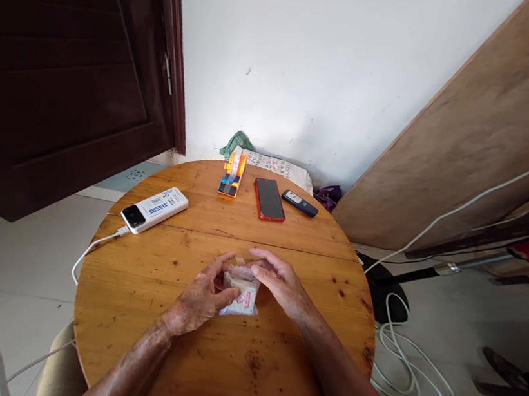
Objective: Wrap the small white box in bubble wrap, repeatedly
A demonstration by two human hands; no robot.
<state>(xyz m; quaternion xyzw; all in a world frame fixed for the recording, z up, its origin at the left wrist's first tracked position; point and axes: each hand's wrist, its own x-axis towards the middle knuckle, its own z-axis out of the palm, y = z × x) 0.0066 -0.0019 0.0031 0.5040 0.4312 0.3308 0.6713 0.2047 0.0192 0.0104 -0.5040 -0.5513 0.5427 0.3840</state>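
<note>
The left hand and right hand, each partly curled with the forefinger reaching out, held a small clear-wrapped packet with red print between them, the left thumb lying across its face and the right thumb at its upper right edge. The packet was over the middle of the round wooden tabletop, though whether it touched the wood could not be told. Beyond it lay a white power bank, a tape dispenser, and a red-edged phone just beside a dark remote.

The left hand could pass between power bank and tape dispenser; farther right, the phone obstructs.
</note>
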